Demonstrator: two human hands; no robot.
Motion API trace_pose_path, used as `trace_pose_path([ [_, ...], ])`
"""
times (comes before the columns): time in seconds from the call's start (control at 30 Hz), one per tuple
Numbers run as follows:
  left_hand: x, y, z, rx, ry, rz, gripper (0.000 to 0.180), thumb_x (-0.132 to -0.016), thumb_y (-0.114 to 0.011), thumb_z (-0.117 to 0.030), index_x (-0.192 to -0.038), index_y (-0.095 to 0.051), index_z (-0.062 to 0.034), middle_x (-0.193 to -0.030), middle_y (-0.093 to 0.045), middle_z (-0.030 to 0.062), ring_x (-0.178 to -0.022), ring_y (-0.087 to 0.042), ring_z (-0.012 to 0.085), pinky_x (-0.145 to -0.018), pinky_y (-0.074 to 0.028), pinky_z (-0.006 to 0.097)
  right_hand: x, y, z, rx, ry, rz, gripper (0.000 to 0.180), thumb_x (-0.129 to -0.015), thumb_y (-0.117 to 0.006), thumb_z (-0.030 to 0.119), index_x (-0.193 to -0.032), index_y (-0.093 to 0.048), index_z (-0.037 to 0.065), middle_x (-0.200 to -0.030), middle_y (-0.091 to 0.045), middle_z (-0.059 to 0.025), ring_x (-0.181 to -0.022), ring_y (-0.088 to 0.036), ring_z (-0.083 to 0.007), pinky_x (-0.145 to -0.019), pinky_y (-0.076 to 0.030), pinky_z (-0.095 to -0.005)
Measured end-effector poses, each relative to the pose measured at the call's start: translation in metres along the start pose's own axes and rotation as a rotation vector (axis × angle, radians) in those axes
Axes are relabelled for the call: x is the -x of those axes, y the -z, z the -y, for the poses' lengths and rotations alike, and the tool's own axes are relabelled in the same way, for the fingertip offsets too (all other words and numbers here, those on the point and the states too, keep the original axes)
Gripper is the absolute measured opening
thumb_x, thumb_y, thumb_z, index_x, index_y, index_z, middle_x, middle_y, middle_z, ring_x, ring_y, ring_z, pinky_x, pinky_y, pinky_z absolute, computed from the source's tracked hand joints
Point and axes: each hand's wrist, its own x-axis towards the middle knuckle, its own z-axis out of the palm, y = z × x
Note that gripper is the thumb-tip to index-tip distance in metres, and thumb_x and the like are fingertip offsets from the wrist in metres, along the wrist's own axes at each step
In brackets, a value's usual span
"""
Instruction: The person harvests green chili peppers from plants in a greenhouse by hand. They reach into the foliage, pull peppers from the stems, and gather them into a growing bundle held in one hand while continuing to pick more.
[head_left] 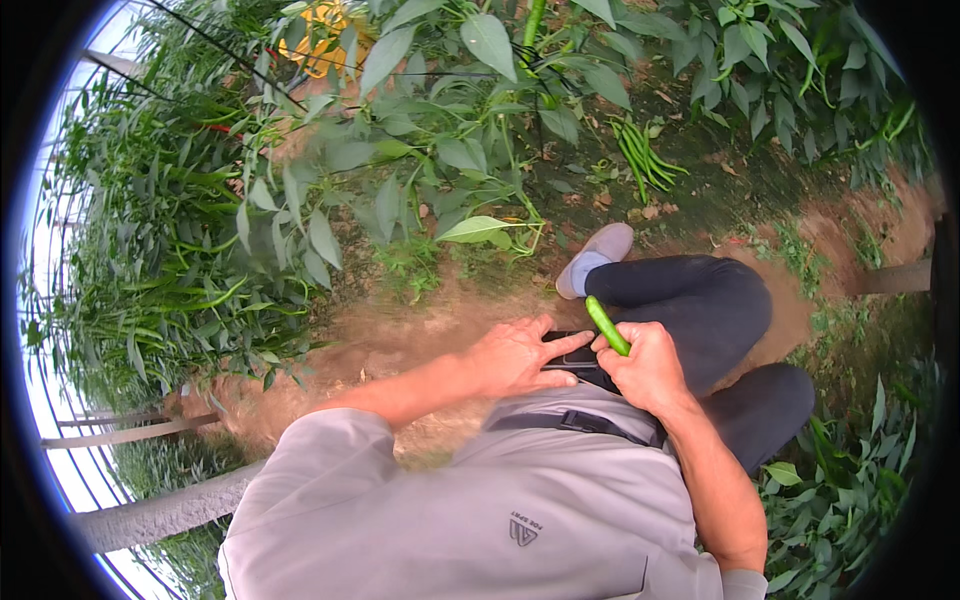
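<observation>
Your right hand (648, 372) has its fingers clenched around a long green pepper (607, 325), which sticks up out of your fist just above your dark-trousered thigh (715, 300). Your left hand (515, 355) lies with fingers released and spread, fingertips touching a dark object (572, 356) at your waist (too hidden to identify). More green peppers (643, 155) lie on the soil beyond your grey shoe (598, 255).

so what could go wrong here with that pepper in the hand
The right hand grips only the lower end of the green pepper, so it might slip or snap. The left hand rests on a dark object at the waist, which could drop onto the soil.
</observation>
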Motion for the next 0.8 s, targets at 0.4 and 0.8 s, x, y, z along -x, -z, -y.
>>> trace_pose_path([
  [0.4,0.008,0.013,0.017,-0.014,-0.207,0.147,0.075,-0.097,-0.062,-0.057,-0.163,-0.033,-0.0348,-0.128,-0.052,0.0229,-0.116,-0.056,0.0440,-0.100,-0.048,0.055,-0.012,-0.006,-0.026,-0.343,0.008,0.025,0.007,-0.089,-0.071,0.005,-0.095,-0.073,0.000,-0.068,-0.059,0.0024,-0.060,-0.050,-0.0061,-0.054,-0.041,-0.0292],
  [0.8,0.014,0.025,0.016,0.025,-0.196,0.198,0.074,-0.095,-0.062,-0.061,-0.160,-0.041,-0.0316,-0.138,-0.051,0.0232,-0.121,-0.056,0.0417,-0.103,-0.047,0.053,-0.019,0.000,-0.016,-0.500,-0.056,0.115,0.007,-0.086,-0.071,-0.003,-0.092,-0.069,0.002,-0.079,-0.061,0.0023,-0.072,-0.053,-0.0063,-0.065,-0.042,-0.0260],
])
